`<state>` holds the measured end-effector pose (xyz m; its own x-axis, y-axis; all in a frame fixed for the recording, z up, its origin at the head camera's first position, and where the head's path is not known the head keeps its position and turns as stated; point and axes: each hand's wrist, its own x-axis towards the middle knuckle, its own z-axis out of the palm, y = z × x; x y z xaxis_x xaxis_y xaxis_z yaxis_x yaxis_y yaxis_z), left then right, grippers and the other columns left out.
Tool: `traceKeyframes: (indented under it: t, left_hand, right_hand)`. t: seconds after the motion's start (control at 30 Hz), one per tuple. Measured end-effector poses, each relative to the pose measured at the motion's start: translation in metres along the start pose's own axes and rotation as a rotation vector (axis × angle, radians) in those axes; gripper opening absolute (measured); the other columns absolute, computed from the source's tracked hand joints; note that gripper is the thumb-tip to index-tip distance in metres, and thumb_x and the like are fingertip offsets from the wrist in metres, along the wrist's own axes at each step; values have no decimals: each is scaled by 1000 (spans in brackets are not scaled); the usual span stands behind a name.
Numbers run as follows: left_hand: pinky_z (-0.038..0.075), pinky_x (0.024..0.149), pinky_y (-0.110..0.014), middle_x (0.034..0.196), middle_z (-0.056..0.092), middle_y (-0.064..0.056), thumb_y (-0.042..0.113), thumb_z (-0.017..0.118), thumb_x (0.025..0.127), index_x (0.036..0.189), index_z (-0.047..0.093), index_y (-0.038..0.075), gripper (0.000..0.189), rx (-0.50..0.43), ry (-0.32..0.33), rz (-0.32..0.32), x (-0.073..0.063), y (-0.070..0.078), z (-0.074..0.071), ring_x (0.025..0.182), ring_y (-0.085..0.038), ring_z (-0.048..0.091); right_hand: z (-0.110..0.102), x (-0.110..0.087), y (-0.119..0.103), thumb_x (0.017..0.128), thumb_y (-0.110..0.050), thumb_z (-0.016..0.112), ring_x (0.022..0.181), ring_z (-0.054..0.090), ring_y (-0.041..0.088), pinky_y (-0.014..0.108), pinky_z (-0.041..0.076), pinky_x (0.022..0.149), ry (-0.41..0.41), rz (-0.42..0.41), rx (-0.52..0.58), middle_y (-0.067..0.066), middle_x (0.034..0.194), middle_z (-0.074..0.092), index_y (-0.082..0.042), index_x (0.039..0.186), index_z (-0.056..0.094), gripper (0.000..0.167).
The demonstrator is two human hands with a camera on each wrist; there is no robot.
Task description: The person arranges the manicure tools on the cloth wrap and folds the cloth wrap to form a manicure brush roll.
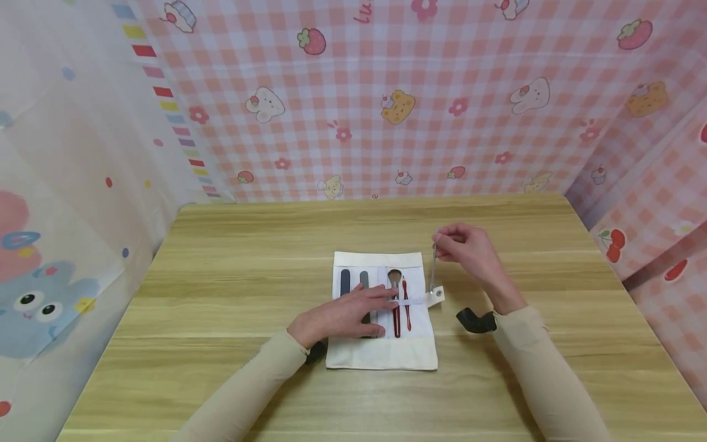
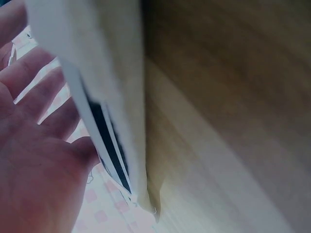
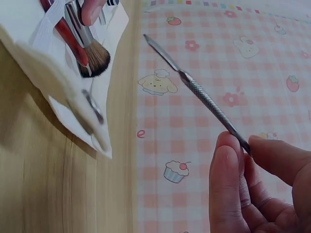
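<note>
A white cloth tool roll [image 1: 381,354] lies unrolled on the table. My left hand [image 1: 345,314] rests across it, fingers spread, fingertips near the brush [image 1: 394,277] and a white elastic band [image 1: 407,302]. Beside the brush sits a thin red tool [image 1: 405,301]. Left of these, a navy strip [image 1: 345,277] and a grey strip [image 1: 364,279] are partly covered by the hand. My right hand [image 1: 472,252] pinches one end of a slim metal tool [image 3: 209,99] with a knurled handle and narrow pointed blade. Its blade points down near the roll's snap tab [image 1: 436,296].
The wooden table [image 1: 232,270] extends around the roll on all sides. A pink checked cloth [image 1: 353,147] hangs behind its far edge. Black wrist-worn pieces [image 1: 476,320] stick out near both cuffs.
</note>
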<state>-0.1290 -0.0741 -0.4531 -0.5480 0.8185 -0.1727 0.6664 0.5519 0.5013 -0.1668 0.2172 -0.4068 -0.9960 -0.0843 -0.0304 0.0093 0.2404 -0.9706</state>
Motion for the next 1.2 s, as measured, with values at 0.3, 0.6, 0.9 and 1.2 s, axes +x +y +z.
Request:
traceKeyframes:
  t: [0.3,0.6,0.9,1.2]
  left_hand:
    - [13,126,-53,169,28,3,35,66,103,154,51,16,57,1,-2,-3,-1,-1,0,157,-19,21]
    - [13,126,-53,169,29,3,35,66,103,154,51,16,57,6,5,6,-1,-2,1,157,-19,22]
    - [14,126,-54,169,30,2,35,66,103,154,51,16,57,10,6,6,0,-2,1,157,-20,23]
    - [14,126,-54,169,30,1,35,66,103,154,51,15,57,10,4,7,0,-1,0,157,-21,23]
  right_hand:
    - [10,9,7,104,-17,65,77,70,11,27,62,76,-9,17,29,18,98,70,14,120,60,35]
    - [19,18,18,104,-16,64,76,68,11,31,62,78,-16,20,-25,26,101,69,15,118,61,33]
    - [27,22,25,105,-15,62,77,68,13,36,62,80,-25,38,-67,22,99,69,13,118,62,31]
    - [29,21,28,106,-17,60,81,69,15,32,62,78,-38,76,-119,24,107,69,11,120,63,32]
